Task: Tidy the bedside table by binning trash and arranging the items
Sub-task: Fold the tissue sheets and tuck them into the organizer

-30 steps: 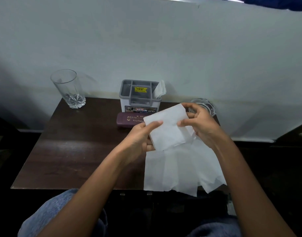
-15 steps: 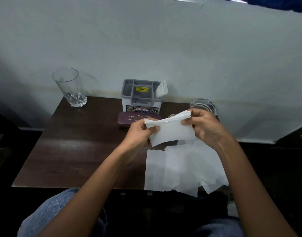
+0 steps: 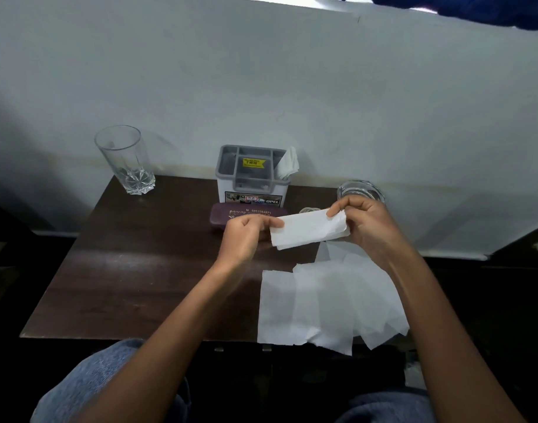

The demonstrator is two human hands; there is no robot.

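The left hand (image 3: 246, 236) pinches the left end of a folded tissue (image 3: 307, 230) between thumb and fingers. The right hand (image 3: 368, 227) nips its upper right corner between thumb and forefinger, so the white strip is held taut between the two, lifted off the table (image 3: 133, 270). It hangs in front of the grey box (image 3: 251, 175) and a little to the right of it. Nearer the person than the box and further right, a heap of loose tissues (image 3: 328, 303) lies spread flat, its near edges hanging over the table's front edge. Just in front of the box lies a maroon case (image 3: 222, 216), its near edge partly hidden by the left hand's fingers. A white napkin (image 3: 289, 166) stands in the box's right-hand compartment. Right of the box sits a glass dish (image 3: 360, 190), partly behind the right hand. Well to the left of the box, an upright drinking glass (image 3: 124, 160) stands at the table's back corner.
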